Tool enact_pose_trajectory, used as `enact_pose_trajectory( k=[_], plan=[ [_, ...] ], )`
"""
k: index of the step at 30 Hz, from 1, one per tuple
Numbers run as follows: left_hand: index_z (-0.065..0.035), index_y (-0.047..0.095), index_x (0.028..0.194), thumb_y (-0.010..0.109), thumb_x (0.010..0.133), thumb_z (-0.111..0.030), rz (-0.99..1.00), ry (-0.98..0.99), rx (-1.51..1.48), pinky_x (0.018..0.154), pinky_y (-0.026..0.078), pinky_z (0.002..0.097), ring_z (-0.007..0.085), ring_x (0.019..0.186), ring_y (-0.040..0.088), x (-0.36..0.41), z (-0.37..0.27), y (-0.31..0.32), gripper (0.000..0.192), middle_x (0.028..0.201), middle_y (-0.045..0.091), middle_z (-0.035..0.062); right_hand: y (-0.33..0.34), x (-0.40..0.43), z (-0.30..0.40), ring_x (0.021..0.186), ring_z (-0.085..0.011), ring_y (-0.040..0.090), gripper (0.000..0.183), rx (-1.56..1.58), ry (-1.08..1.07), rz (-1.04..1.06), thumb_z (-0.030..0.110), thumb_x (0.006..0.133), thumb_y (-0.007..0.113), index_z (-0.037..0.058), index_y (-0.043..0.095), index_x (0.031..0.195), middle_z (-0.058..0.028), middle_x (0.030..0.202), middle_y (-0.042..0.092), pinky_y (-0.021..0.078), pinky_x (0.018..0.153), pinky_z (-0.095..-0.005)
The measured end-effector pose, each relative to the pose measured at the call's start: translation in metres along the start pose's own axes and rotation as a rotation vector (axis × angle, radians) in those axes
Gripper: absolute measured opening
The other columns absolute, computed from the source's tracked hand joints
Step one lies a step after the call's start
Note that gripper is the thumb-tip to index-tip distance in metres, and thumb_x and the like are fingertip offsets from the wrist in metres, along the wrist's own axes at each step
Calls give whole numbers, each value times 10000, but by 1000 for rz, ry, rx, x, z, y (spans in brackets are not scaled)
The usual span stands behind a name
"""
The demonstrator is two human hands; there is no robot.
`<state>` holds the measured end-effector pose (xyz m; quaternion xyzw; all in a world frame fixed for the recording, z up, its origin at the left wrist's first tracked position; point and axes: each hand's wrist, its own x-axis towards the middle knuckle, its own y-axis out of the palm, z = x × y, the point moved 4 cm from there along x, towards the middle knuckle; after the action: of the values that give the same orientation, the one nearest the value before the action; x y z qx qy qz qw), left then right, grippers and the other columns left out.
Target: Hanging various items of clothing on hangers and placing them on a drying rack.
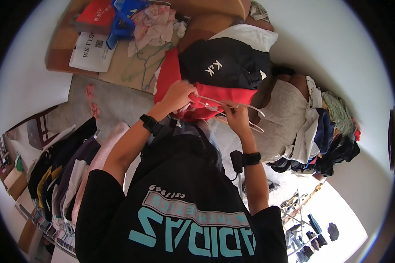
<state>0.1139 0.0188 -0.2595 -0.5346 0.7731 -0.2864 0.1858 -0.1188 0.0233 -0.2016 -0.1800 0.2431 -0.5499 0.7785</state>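
Note:
My left hand [181, 95] pinches red fabric together with one end of a pale wire hanger [210, 100]. My right hand [236, 115] has its fingers closed on the hanger wires, near the hook that curves out to the right. A red garment [228, 91] hangs in folds below and between my hands. Just beyond it lies a black garment [223, 62] with white lettering, over more red cloth. A white garment or bag [247, 33] shows behind the black one.
Loose hangers [144, 65], a white printed bag [92, 52], a blue plastic item [120, 23] and crumpled pink cloth [156, 23] lie on the table. Clothes are heaped at right around a grey garment [284, 111]. Left, garments hang on a rack [62, 245]; pink cloth [92, 100] lies on the floor.

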Motion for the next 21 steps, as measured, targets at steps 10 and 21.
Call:
enact_pose_trajectory(
  k=[10,21],
  plan=[
    [-82,669,972,791,705,-139,30,376,86,751,496,390,295,847,628,60,-159,-100,299,833,640,94,-160,-65,106,607,-140,620,89,83,-200,-252,-20,850,657,-24,723,911,-113,765,707,462,548,-269],
    [0,628,914,765,803,-291,53,278,210,674,479,405,355,775,598,18,-178,-122,341,862,585,135,-185,-26,230,508,-259,552,128,-365,-888,-52,32,628,618,52,675,740,-65,593,587,412,482,-356]
  ],
)
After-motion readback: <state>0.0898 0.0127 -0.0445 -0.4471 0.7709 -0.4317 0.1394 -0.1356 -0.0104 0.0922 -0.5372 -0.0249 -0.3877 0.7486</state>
